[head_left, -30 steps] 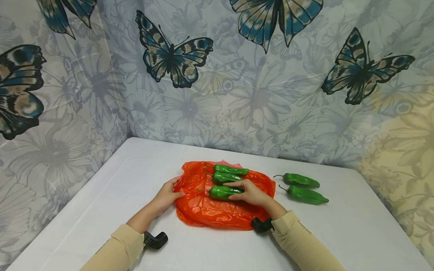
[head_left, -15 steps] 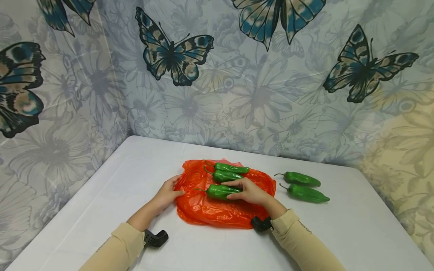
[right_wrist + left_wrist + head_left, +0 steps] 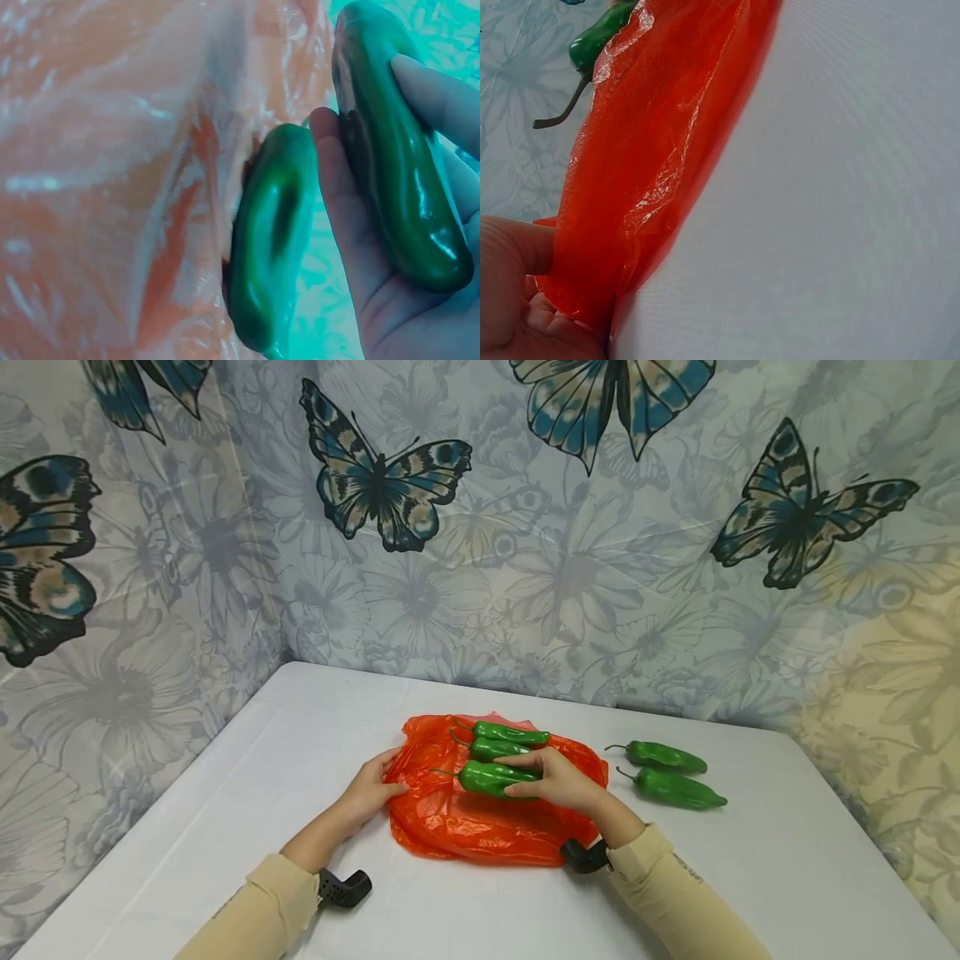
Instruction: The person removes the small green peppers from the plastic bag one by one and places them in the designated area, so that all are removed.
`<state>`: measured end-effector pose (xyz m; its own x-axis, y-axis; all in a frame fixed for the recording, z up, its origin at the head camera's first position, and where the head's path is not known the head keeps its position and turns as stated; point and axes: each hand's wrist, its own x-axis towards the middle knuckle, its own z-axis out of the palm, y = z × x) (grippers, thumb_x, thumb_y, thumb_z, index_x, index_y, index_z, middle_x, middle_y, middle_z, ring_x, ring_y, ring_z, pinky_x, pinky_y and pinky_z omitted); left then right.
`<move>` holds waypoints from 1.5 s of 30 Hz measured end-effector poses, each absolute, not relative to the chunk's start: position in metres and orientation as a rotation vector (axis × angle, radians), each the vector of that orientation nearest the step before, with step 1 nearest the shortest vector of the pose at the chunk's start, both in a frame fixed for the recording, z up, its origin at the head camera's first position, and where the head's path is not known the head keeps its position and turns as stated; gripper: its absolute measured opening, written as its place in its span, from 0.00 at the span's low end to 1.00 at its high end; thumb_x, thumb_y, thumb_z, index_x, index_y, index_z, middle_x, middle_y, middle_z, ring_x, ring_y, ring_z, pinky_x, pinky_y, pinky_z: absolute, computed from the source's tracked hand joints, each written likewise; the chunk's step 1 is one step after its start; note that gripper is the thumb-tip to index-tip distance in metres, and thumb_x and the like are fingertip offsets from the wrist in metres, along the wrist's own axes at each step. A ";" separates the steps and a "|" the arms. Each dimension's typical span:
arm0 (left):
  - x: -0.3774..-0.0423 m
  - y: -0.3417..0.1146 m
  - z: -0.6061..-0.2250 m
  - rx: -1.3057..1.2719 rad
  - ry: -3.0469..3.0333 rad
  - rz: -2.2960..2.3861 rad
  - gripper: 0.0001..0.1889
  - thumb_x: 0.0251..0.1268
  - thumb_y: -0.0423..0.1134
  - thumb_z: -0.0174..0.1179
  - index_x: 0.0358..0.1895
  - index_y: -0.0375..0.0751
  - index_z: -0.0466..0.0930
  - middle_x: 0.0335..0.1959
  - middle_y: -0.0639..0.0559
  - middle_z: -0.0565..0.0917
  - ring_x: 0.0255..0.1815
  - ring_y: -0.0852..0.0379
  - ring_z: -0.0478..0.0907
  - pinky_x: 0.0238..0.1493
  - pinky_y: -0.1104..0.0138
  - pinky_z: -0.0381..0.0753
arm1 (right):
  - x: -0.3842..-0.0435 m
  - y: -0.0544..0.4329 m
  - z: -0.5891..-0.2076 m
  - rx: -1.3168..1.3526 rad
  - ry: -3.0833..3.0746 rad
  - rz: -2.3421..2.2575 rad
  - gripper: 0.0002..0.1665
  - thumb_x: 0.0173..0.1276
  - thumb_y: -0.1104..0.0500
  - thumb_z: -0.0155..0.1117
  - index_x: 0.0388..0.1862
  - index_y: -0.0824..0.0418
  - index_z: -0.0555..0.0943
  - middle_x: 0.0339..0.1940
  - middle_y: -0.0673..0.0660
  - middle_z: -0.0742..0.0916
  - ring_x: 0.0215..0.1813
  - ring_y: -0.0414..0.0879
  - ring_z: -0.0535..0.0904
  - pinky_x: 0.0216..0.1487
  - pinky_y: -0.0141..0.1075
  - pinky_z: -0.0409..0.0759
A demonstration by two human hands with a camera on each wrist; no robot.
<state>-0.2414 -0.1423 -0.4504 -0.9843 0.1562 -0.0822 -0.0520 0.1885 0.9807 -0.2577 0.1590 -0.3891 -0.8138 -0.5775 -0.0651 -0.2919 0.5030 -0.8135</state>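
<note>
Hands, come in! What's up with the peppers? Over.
Left hand holding edge of red bag. Right hand gripping green pepper over it. Two other peppers lying just beyond, on the bag. No blockage seen.

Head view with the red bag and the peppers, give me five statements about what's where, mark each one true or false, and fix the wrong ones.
1. The right hand holds a green pepper. True.
2. The left hand grips the edge of the red bag. True.
3. Every pepper in view is yellow. False: all are green.
4. Two loose peppers lie on the white table, to the right of the bag. True.
5. No pepper lies on the bag. False: two more peppers lie on it.
</note>
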 end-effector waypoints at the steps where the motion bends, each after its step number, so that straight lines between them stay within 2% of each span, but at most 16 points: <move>1: -0.242 -0.142 -0.450 0.101 2.288 1.902 0.34 0.57 0.21 0.51 0.70 0.31 0.54 0.68 0.34 0.64 0.66 0.42 0.65 0.63 0.56 0.71 | -0.257 0.160 -0.388 -0.720 2.426 -1.217 0.29 0.57 0.54 0.69 0.58 0.58 0.78 0.52 0.58 0.84 0.45 0.44 0.75 0.43 0.29 0.78; 8: -0.241 -0.143 -0.449 0.097 2.299 1.886 0.34 0.57 0.21 0.52 0.70 0.32 0.54 0.69 0.34 0.63 0.68 0.42 0.63 0.64 0.55 0.69 | -0.255 0.167 -0.383 -0.701 2.457 -1.224 0.29 0.56 0.55 0.69 0.59 0.57 0.77 0.54 0.60 0.83 0.47 0.45 0.75 0.43 0.29 0.78; 12: -0.241 -0.143 -0.449 0.096 2.297 1.886 0.34 0.57 0.21 0.52 0.70 0.32 0.54 0.69 0.34 0.63 0.68 0.42 0.63 0.64 0.55 0.69 | -0.250 0.171 -0.377 -0.708 2.475 -1.232 0.29 0.57 0.55 0.69 0.59 0.57 0.77 0.51 0.60 0.84 0.45 0.45 0.74 0.39 0.28 0.76; 18: -0.241 -0.142 -0.449 0.087 2.304 1.881 0.34 0.57 0.21 0.52 0.70 0.32 0.54 0.68 0.34 0.64 0.67 0.42 0.64 0.63 0.56 0.70 | -0.240 0.179 -0.371 -0.719 2.472 -1.282 0.28 0.58 0.56 0.67 0.59 0.57 0.77 0.51 0.59 0.84 0.47 0.47 0.76 0.43 0.30 0.79; 24: -0.241 -0.141 -0.449 0.083 2.302 1.876 0.34 0.58 0.22 0.52 0.70 0.32 0.54 0.68 0.34 0.64 0.67 0.42 0.64 0.63 0.56 0.71 | -0.229 0.190 -0.369 -0.694 2.451 -1.345 0.28 0.59 0.57 0.67 0.60 0.57 0.76 0.53 0.62 0.82 0.46 0.48 0.76 0.43 0.31 0.80; 36: -0.241 -0.143 -0.451 0.105 2.292 1.886 0.34 0.58 0.22 0.52 0.70 0.32 0.54 0.69 0.34 0.63 0.68 0.42 0.64 0.64 0.55 0.69 | -0.216 0.212 -0.357 -0.722 2.453 -1.327 0.29 0.60 0.57 0.65 0.62 0.59 0.74 0.56 0.64 0.80 0.46 0.40 0.79 0.46 0.30 0.79; 42: -0.241 -0.143 -0.450 0.106 2.298 1.880 0.34 0.58 0.22 0.52 0.70 0.33 0.54 0.69 0.35 0.63 0.67 0.42 0.64 0.64 0.55 0.69 | -0.209 0.224 -0.352 -0.737 2.531 -1.296 0.28 0.60 0.57 0.66 0.61 0.58 0.75 0.49 0.60 0.82 0.43 0.38 0.77 0.43 0.30 0.79; 45: -0.240 -0.143 -0.449 0.104 2.299 1.876 0.34 0.58 0.22 0.52 0.70 0.33 0.54 0.69 0.35 0.63 0.67 0.42 0.64 0.64 0.56 0.70 | -0.206 0.232 -0.350 -0.738 2.572 -1.269 0.28 0.59 0.57 0.67 0.60 0.57 0.76 0.50 0.58 0.82 0.43 0.37 0.76 0.42 0.29 0.79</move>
